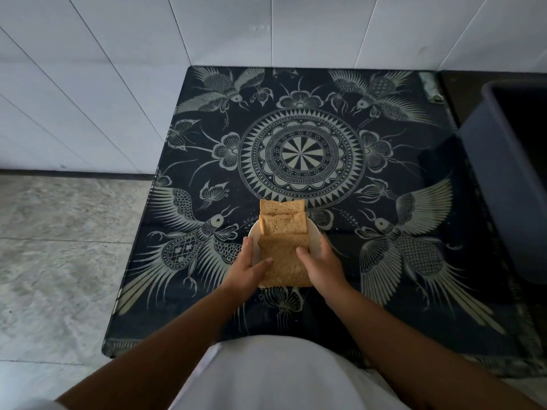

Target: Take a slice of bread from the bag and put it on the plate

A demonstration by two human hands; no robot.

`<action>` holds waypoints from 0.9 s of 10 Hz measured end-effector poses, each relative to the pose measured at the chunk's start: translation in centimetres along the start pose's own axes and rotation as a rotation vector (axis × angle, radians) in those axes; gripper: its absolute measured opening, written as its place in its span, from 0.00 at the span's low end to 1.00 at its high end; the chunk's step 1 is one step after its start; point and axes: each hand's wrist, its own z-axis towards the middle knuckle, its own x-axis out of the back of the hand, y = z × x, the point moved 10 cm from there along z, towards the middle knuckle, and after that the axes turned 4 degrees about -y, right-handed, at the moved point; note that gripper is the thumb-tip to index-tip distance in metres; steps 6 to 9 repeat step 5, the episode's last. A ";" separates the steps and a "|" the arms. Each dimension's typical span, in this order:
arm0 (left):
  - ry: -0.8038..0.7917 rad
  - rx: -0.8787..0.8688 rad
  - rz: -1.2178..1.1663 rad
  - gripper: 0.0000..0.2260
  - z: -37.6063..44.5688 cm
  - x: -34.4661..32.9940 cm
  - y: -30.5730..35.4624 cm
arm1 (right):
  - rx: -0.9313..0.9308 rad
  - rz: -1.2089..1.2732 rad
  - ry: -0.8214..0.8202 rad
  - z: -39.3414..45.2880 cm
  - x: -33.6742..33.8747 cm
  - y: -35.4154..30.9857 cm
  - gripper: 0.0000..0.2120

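Note:
A small white plate [314, 235] sits near the front middle of the table. On it lie three brown bread slices, overlapping in a row: the far slice [281, 207], the middle slice [283, 224] and the near slice [283, 261], which hangs over the plate's front rim. My left hand [248, 272] touches the near slice's left edge, with the thumb on top and the fingers along the plate's left rim. My right hand [322, 266] holds the slice's right edge, thumb on top. No bread bag is in view.
The table [399, 291] has a dark glass top with a pale mandala and bird pattern. A grey bin [503, 179] stands at its right. White tiled wall lies behind and to the left, grey floor at the left. My white shirt fills the bottom.

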 end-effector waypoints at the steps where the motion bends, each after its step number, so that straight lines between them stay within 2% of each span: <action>1: 0.000 -0.020 0.136 0.41 -0.3 0.5 0.9 | 0.049 -0.099 -0.056 -0.5 0.3 -0.7 0.31; 2: 0.095 -0.076 0.537 0.38 -0.8 1.9 2.6 | 0.145 -0.405 -0.045 -1.0 1.5 -2.0 0.40; 3: 0.131 -0.117 0.814 0.40 -2.2 2.5 5.4 | 0.286 -0.787 -0.011 -2.3 2.4 -4.5 0.46; 4: 0.227 -0.244 1.123 0.41 -3.9 3.0 9.4 | 0.410 -1.074 0.055 -3.8 3.3 -7.5 0.50; 5: 0.357 -0.373 1.226 0.41 -6.0 3.6 13.1 | 0.475 -1.128 0.120 -5.4 4.3 -10.2 0.51; 9: 0.357 -0.373 1.226 0.41 -6.0 3.6 13.1 | 0.475 -1.128 0.120 -5.4 4.3 -10.2 0.51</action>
